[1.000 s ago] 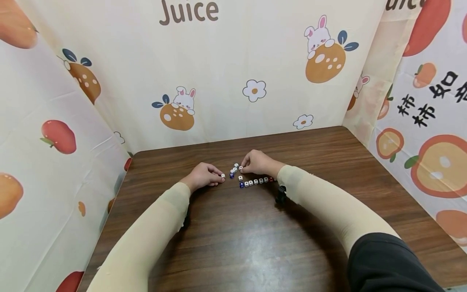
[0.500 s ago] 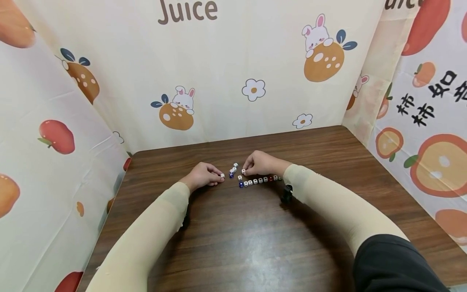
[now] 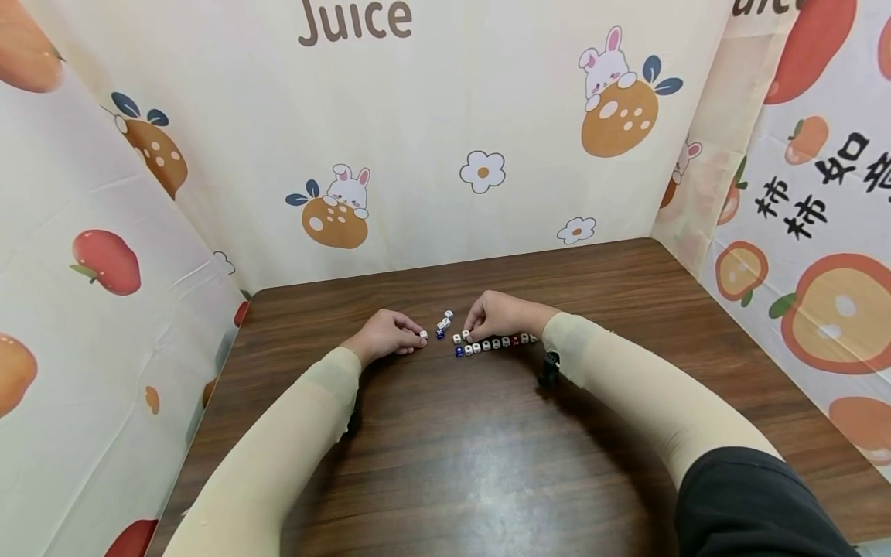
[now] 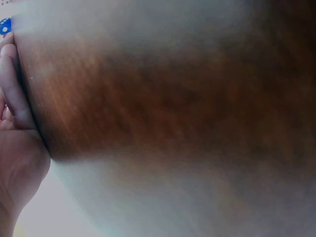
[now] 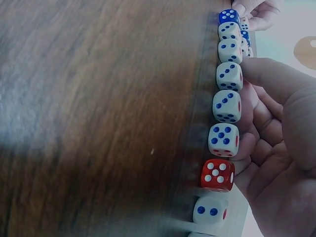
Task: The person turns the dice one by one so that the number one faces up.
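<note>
Looks like a screened-off booth (image 3: 230, 170). Has fruit-printed hangings (image 3: 418, 116) at nine, twelve and three o'clock, a wooden table (image 3: 431, 464) at six.

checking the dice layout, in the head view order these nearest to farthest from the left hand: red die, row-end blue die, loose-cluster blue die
1. Loose-cluster blue die: just right of the left hand.
2. Row-end blue die: at the left end of the dice row.
3. Red die: farther right along that row.
</note>
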The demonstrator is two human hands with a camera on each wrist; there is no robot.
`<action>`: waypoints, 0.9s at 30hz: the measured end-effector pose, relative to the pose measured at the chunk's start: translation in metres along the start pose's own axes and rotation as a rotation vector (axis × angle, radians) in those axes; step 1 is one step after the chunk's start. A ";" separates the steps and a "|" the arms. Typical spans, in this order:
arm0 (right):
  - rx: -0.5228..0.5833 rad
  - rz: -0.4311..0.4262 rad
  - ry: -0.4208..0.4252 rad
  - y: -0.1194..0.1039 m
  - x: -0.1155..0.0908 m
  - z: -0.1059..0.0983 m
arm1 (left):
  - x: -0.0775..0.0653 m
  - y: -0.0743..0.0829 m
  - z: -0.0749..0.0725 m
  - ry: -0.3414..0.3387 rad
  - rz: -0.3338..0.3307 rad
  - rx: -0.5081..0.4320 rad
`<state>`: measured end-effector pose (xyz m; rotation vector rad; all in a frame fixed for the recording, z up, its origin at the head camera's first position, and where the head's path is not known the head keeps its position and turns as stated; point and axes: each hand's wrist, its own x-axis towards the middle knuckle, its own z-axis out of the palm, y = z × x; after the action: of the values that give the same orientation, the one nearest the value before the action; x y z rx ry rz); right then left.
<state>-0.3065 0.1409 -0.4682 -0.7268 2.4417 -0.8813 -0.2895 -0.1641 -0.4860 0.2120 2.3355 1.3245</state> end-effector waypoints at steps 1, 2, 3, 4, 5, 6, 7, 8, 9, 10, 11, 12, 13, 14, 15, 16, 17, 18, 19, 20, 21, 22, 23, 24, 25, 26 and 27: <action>0.001 0.001 -0.004 -0.001 0.000 0.000 | 0.000 0.000 0.000 0.000 0.000 0.001; -0.001 0.001 -0.006 0.000 0.001 0.000 | 0.000 0.000 0.000 0.000 -0.001 0.002; -0.001 0.003 -0.008 0.000 0.001 0.000 | 0.000 0.000 0.000 0.000 -0.002 0.001; -0.003 0.004 -0.010 0.001 0.002 0.000 | 0.000 0.000 0.000 0.000 -0.003 0.002; -0.005 0.006 -0.012 0.001 0.002 0.001 | 0.000 0.000 0.000 0.000 -0.004 0.003; -0.006 0.006 -0.014 0.002 0.002 0.001 | 0.001 0.000 0.000 -0.002 -0.005 0.004; -0.008 0.007 -0.015 0.002 0.003 0.001 | 0.001 -0.001 0.000 -0.002 -0.008 0.005; -0.008 0.007 -0.016 0.003 0.003 0.001 | 0.001 -0.001 0.000 -0.001 -0.010 0.006; -0.007 0.006 -0.018 0.003 0.003 0.001 | 0.001 -0.001 -0.001 0.001 -0.013 0.005; -0.008 0.003 -0.018 0.003 0.004 0.001 | 0.002 -0.002 -0.001 0.002 -0.015 0.004; -0.006 0.002 -0.019 0.003 0.004 0.001 | 0.002 -0.002 -0.001 0.003 -0.017 0.003; -0.004 0.000 -0.020 0.003 0.004 0.001 | 0.002 -0.002 -0.001 0.003 -0.017 0.004; -0.001 -0.001 -0.022 0.004 0.004 0.001 | 0.002 -0.002 -0.001 0.003 -0.018 0.002; 0.002 -0.001 -0.024 0.004 0.004 0.001 | 0.001 -0.002 -0.001 0.003 -0.018 0.000; 0.006 0.000 -0.026 0.004 0.004 0.001 | 0.001 -0.002 -0.001 0.001 -0.016 0.000; 0.009 0.003 -0.029 0.004 0.003 0.001 | 0.001 -0.002 -0.001 0.000 -0.016 0.001; 0.014 0.005 -0.031 0.004 0.003 0.001 | 0.001 -0.002 -0.001 -0.001 -0.015 0.001; 0.018 0.006 -0.034 0.004 0.003 0.000 | 0.001 -0.002 -0.001 -0.001 -0.015 0.002; 0.020 0.007 -0.036 0.004 0.003 0.000 | 0.000 -0.002 -0.001 -0.001 -0.016 0.002; 0.023 0.008 -0.038 0.004 0.003 -0.001 | 0.000 -0.002 -0.001 0.000 -0.018 0.002; 0.026 0.009 -0.040 0.004 0.003 -0.001 | 0.000 -0.001 -0.001 0.000 -0.018 0.003; 0.028 0.012 -0.041 0.004 0.002 -0.002 | 0.000 -0.001 -0.001 0.000 -0.020 0.003; 0.027 0.013 -0.041 0.004 0.002 -0.002 | 0.001 -0.001 0.000 0.001 -0.021 0.002; 0.028 0.014 -0.041 0.004 0.002 -0.003 | 0.000 -0.001 -0.001 0.000 -0.021 0.003; 0.028 0.015 -0.041 0.004 0.002 -0.004 | 0.000 0.000 0.000 0.000 -0.021 0.002; 0.028 0.017 -0.041 0.004 0.002 -0.004 | 0.000 0.000 0.000 -0.001 -0.019 0.003; 0.028 0.017 -0.042 0.004 0.002 -0.005 | 0.000 0.000 -0.001 -0.003 -0.017 0.004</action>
<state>-0.3119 0.1448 -0.4679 -0.7064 2.3905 -0.8835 -0.2895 -0.1644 -0.4854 0.1946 2.3325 1.3103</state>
